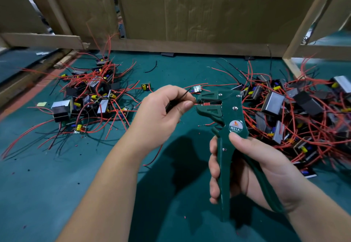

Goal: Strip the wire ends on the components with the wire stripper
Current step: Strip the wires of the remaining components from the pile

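My right hand [252, 167] grips the handles of a dark green wire stripper [226, 120], held upright with its jaws pointing left. My left hand [161, 112] pinches a red wire [195, 104] between thumb and fingers, and the wire's end lies inside the stripper's jaws. A thin black wire [185, 94] sticks up out of the same hand. The component on these wires is mostly hidden inside my left fist. A second red wire hangs down below my left wrist.
A pile of components with red and black wires [89, 93] lies at the left, a larger pile [296, 112] at the right. The green mat [57, 184] carries small bits of insulation. Cardboard walls [209, 13] and wooden frames close the back.
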A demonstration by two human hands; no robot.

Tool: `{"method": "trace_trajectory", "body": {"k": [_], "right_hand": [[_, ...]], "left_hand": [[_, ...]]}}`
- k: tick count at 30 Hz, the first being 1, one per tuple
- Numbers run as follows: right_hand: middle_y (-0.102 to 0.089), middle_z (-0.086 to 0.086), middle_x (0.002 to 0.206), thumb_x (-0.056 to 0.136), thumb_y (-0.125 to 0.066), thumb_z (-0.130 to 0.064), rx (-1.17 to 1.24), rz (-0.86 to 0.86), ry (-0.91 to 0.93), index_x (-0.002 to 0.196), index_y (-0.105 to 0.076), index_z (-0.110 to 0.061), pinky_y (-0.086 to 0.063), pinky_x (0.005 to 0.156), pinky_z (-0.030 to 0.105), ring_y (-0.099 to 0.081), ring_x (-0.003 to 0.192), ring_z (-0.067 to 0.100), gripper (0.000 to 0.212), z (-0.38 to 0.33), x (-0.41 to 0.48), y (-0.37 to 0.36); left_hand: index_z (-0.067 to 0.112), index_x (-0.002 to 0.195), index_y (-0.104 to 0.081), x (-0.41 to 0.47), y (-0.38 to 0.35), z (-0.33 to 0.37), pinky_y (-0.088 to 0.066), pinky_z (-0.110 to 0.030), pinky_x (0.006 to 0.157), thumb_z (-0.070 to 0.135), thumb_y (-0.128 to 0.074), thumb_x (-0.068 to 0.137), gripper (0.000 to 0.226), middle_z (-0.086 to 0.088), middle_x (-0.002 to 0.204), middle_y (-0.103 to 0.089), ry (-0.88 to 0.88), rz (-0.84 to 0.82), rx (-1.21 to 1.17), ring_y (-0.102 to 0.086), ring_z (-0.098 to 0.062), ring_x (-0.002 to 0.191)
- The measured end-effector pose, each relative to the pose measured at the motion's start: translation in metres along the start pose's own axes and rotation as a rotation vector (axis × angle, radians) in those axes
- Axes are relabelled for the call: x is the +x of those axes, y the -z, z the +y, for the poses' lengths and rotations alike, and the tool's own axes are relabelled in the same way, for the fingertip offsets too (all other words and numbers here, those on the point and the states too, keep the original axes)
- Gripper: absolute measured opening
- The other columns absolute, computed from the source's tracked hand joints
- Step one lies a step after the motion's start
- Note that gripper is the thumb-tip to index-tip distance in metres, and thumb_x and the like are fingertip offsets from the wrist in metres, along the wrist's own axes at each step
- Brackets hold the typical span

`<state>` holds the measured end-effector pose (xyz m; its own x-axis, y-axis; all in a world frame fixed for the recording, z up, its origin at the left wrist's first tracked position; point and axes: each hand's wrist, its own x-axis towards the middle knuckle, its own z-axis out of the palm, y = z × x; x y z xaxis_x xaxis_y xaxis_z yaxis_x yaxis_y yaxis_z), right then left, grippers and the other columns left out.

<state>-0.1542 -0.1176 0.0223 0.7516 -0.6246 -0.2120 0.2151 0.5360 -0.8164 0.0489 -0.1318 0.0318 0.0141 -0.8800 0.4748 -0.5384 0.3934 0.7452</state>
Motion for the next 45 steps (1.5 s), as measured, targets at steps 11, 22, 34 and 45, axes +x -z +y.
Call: {"method": "trace_trajectory", "body": {"k": [11,22,34,45], "right_hand": [[-0.044,0.01,0.055,0.075,-0.063,-0.048,0.044,0.247,0.036,0.068,-0.056,-0.013,-0.047,0.044,0.033,-0.044,0.035,0.024,0.036,0.005,0.006,-0.008],[-0.058,0.025,0.079,0.057,-0.061,-0.028,0.23,0.224,0.068,0.096,-0.061,0.0,-0.053,0.061,0.054,-0.061,0.065,0.041,0.048,-0.002,0.007,0.004],[-0.058,0.027,0.086,0.058,-0.075,-0.026,0.259,-0.021,-0.044,0.103,-0.063,0.0,-0.052,0.069,0.056,-0.062,0.072,0.044,0.053,0.001,0.005,0.003],[-0.059,0.023,0.08,0.058,-0.083,-0.031,0.128,-0.022,-0.041,0.095,-0.066,-0.006,-0.053,0.066,0.052,-0.062,0.068,0.04,0.048,0.003,0.003,0.0]], "left_hand": [[0.016,0.082,-0.051,-0.004,-0.004,0.008,-0.041,-0.014,0.055,0.022,-0.037,0.1,0.023,-0.002,0.079,-0.059,0.203,-0.178,-0.437,-0.048,-0.013,0.063],[0.027,0.091,-0.056,0.0,-0.005,-0.004,-0.05,-0.023,0.067,0.004,-0.052,0.095,0.023,0.014,0.077,-0.061,0.172,-0.091,-0.235,-0.055,0.0,0.067],[0.022,0.091,-0.068,-0.001,-0.004,-0.003,-0.035,-0.006,0.059,0.008,-0.06,0.092,0.016,0.029,0.062,-0.059,0.091,-0.059,-0.066,-0.051,0.007,0.058],[0.027,0.089,-0.062,-0.001,-0.006,-0.004,-0.033,-0.007,0.065,0.009,-0.059,0.093,0.019,0.015,0.079,-0.059,0.012,0.023,0.08,-0.05,0.007,0.067]]}}
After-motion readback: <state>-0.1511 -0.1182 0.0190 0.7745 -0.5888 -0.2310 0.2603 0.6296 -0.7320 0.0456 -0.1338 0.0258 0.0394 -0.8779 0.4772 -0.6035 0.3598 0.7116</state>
